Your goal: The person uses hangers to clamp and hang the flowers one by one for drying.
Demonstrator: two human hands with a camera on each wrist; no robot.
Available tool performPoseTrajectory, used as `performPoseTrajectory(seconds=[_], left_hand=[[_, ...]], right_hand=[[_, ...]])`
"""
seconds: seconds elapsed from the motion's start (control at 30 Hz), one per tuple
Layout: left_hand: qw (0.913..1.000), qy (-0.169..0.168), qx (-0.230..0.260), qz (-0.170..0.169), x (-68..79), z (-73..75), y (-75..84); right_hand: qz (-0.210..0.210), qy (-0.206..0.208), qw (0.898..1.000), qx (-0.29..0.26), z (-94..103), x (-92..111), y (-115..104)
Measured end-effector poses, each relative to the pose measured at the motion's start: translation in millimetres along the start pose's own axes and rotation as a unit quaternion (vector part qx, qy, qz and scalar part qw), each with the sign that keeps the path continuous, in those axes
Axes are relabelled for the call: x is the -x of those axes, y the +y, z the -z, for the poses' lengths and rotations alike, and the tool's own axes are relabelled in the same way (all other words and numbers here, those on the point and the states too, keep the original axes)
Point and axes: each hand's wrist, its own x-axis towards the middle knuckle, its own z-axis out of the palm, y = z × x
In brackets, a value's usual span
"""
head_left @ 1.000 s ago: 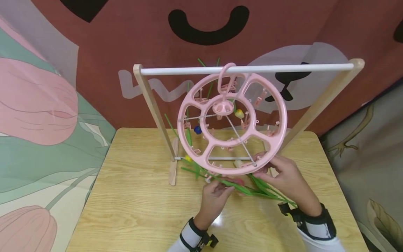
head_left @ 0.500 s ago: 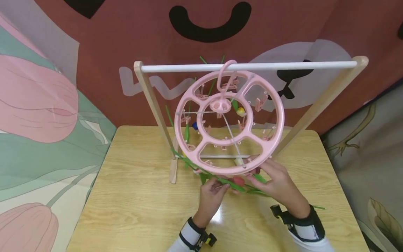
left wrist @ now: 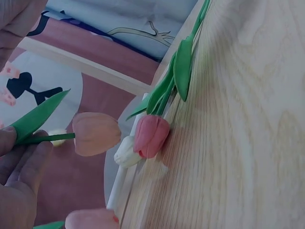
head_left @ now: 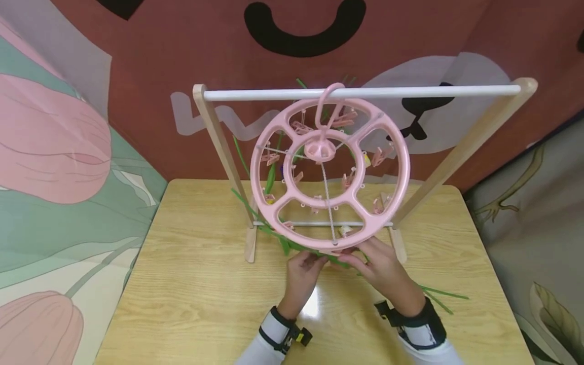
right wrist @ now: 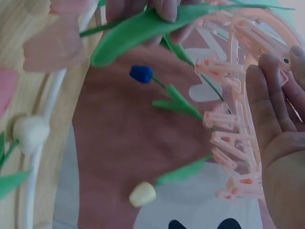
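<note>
A pink round clip hanger (head_left: 398,195) hangs by its hook from a white rail. My left hand (head_left: 302,284) pinches a peach tulip (left wrist: 96,133) by its green stem, beside the leaf, below the hanger's near rim. The fingers of my right hand (head_left: 383,271) grip a pink clothespin (right wrist: 259,38) under that rim, with the tulip's stem close by. In the right wrist view, a blue tulip (right wrist: 141,74) and a cream tulip (right wrist: 143,194) hang upside down from other clothespins. Whether the stem is inside the gripped clothespin's mouth, I cannot tell.
A wooden stand (head_left: 461,147) with a white top rail (head_left: 424,92) carries the hanger. On the wooden table (head_left: 191,284) lie a pinkish-red tulip (left wrist: 151,136) and a white tulip (left wrist: 126,152), near the stand's lower bar. Printed cloth (head_left: 191,45) surrounds the table.
The hanger has turned clockwise seen from above, its near rim going left. My right hand has moved left with it, towards the left hand. The held tulip's stem has shifted left under the rim.
</note>
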Motion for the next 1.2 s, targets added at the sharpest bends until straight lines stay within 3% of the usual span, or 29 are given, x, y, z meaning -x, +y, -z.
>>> performPoseTrajectory(seconds=[0.17,0.6,1.2], left_hand=[[0.9999,0.003,0.008,0.010,-1.9,0.1,-1.6],[0.9996,-0.010,0.005,-0.024,-5.8,-0.6,-0.8],[1.0000,-0.002,0.003,0.000,-5.8,4.8,6.3]], right_hand=[[-0.002,0.016,1.000,0.016,-7.5,1.7,-0.2],[-0.019,0.019,0.999,0.021,-15.3,1.0,0.6],[-0.040,0.011,0.999,0.010,-20.9,5.7,2.2]])
